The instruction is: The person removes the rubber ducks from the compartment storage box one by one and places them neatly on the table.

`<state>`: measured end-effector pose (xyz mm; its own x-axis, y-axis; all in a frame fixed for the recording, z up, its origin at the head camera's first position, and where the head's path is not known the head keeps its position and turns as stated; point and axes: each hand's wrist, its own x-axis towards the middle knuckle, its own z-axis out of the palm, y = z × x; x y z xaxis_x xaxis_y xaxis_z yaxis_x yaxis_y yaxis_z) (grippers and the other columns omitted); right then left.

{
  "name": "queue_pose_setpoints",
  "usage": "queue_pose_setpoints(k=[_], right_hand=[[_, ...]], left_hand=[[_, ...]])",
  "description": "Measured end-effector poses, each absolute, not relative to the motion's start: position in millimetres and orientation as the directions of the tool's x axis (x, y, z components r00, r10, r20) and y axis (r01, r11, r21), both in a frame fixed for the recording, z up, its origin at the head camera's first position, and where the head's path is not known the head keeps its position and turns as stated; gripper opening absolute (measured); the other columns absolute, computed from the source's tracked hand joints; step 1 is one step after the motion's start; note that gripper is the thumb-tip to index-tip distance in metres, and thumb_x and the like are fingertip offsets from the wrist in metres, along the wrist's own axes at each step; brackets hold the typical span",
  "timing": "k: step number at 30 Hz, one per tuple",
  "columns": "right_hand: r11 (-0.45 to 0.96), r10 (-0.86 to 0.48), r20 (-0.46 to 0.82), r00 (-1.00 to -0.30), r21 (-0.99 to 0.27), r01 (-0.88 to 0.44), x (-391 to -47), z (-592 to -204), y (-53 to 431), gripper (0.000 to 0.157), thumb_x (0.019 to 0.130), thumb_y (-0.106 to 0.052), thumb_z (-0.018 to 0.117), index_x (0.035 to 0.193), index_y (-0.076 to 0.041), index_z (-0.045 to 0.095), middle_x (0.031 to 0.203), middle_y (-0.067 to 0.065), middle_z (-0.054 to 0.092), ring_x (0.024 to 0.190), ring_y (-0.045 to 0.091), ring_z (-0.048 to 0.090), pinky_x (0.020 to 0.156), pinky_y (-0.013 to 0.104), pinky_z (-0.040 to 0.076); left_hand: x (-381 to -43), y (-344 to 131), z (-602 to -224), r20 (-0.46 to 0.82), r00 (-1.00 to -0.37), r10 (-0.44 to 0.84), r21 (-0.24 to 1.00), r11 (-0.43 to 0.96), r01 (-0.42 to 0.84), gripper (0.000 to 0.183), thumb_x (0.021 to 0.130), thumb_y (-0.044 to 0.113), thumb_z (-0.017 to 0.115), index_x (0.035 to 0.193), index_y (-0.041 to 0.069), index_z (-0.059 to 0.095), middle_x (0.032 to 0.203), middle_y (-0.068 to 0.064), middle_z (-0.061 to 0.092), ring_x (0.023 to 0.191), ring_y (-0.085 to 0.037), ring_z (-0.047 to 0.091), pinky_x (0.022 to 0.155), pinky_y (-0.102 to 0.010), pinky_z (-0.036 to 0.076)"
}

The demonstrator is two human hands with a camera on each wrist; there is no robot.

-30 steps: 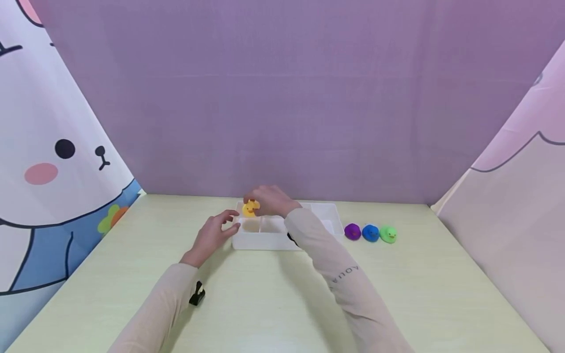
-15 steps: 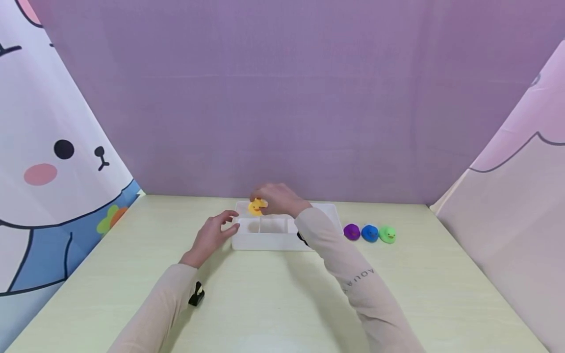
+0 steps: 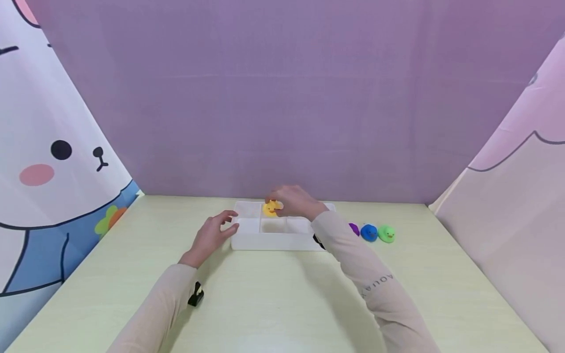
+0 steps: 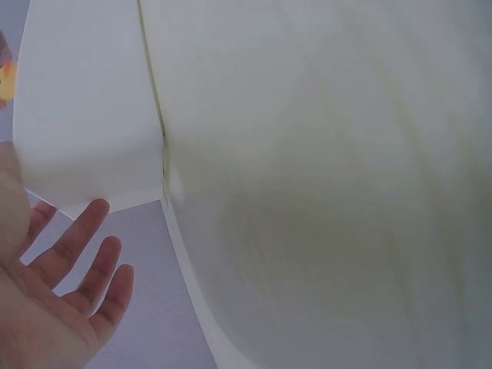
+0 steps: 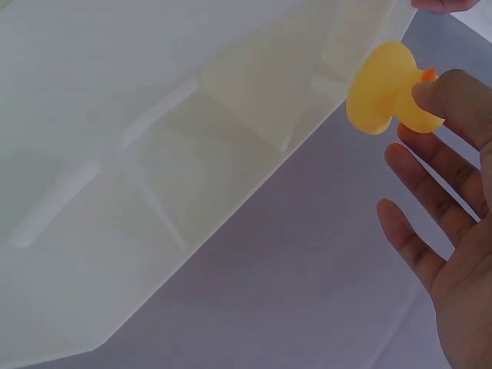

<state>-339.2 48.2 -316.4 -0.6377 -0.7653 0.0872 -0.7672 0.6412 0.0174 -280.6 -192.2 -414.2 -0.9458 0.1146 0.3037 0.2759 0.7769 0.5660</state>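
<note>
A yellow rubber duck (image 3: 270,209) is pinched by its head between the thumb and fingers of my right hand (image 3: 295,202), over the back row of a white compartment box (image 3: 273,241). In the right wrist view the duck (image 5: 382,88) shows its rounded body and orange beak, while the other fingers (image 5: 411,246) stay apart from it. My left hand (image 3: 213,234) is at the box's left end, thumb and fingers spread around the corner. The left wrist view has the left hand's fingertips (image 4: 96,211) right at the box wall (image 4: 88,92).
Right of the box, a purple duck (image 3: 354,229), a blue duck (image 3: 369,233) and a green duck (image 3: 387,234) sit in a row on the pale table (image 3: 265,304). My right sleeve partly covers the purple one. A purple cloth (image 3: 282,98) hangs behind the table.
My right hand has carried the yellow duck rightward, from above the back-left compartment to the one beside it. The left hand has stayed at the box's left end.
</note>
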Motion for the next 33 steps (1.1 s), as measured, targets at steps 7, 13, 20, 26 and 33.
queue_pose_setpoints(k=[7, 13, 20, 26, 33], right_hand=[[0.663, -0.744, 0.103, -0.66, -0.012, -0.749, -339.5, -319.2, 69.9, 0.029, 0.08, -0.017, 0.068, 0.11, -0.02, 0.065, 0.113, -0.006, 0.063, 0.102, 0.014, 0.058, 0.083, 0.032, 0.049], [0.661, -0.744, 0.123, -0.657, -0.006, -0.75, -336.3, -318.1, 84.6, 0.028, 0.08, -0.016, 0.068, 0.108, -0.019, 0.066, 0.111, -0.005, 0.065, 0.1, 0.015, 0.059, 0.083, 0.034, 0.05], [0.675, -0.733, 0.126, -0.669, 0.012, -0.737, -333.1, -318.2, 103.4, 0.028, 0.079, -0.016, 0.068, 0.107, -0.019, 0.066, 0.11, -0.004, 0.065, 0.099, 0.016, 0.059, 0.081, 0.035, 0.05], [0.681, -0.725, 0.145, -0.673, 0.007, -0.732, -332.0, -320.3, 120.8, 0.028, 0.078, -0.014, 0.07, 0.106, -0.018, 0.066, 0.108, -0.003, 0.065, 0.099, 0.017, 0.06, 0.081, 0.036, 0.05], [0.693, -0.708, 0.17, -0.685, -0.015, -0.721, -329.2, -321.9, 142.9, 0.028, 0.077, -0.013, 0.07, 0.105, -0.017, 0.066, 0.109, -0.001, 0.065, 0.099, 0.019, 0.061, 0.081, 0.038, 0.051]], left_hand=[[-280.9, -193.5, -414.2, 0.302, -0.946, 0.117, 0.569, 0.774, 0.277, 0.035, 0.088, 0.03, 0.058, 0.12, 0.017, 0.055, 0.11, -0.013, 0.065, 0.103, -0.034, 0.057, 0.082, -0.052, 0.045], [-281.1, -193.6, -414.4, 0.302, -0.946, 0.115, 0.572, 0.772, 0.277, 0.035, 0.088, 0.03, 0.058, 0.12, 0.017, 0.055, 0.11, -0.014, 0.065, 0.104, -0.034, 0.058, 0.082, -0.053, 0.045], [-280.2, -192.9, -414.2, 0.296, -0.947, 0.12, 0.578, 0.767, 0.278, 0.035, 0.088, 0.03, 0.058, 0.121, 0.016, 0.054, 0.112, -0.015, 0.064, 0.105, -0.035, 0.057, 0.083, -0.053, 0.045], [-280.0, -192.8, -414.4, 0.296, -0.948, 0.115, 0.58, 0.767, 0.274, 0.034, 0.088, 0.03, 0.058, 0.119, 0.016, 0.055, 0.11, -0.014, 0.065, 0.104, -0.035, 0.057, 0.083, -0.052, 0.045], [-280.5, -192.7, -415.2, 0.296, -0.948, 0.113, 0.58, 0.767, 0.273, 0.034, 0.088, 0.03, 0.058, 0.119, 0.017, 0.055, 0.11, -0.013, 0.065, 0.104, -0.033, 0.056, 0.082, -0.051, 0.044]])
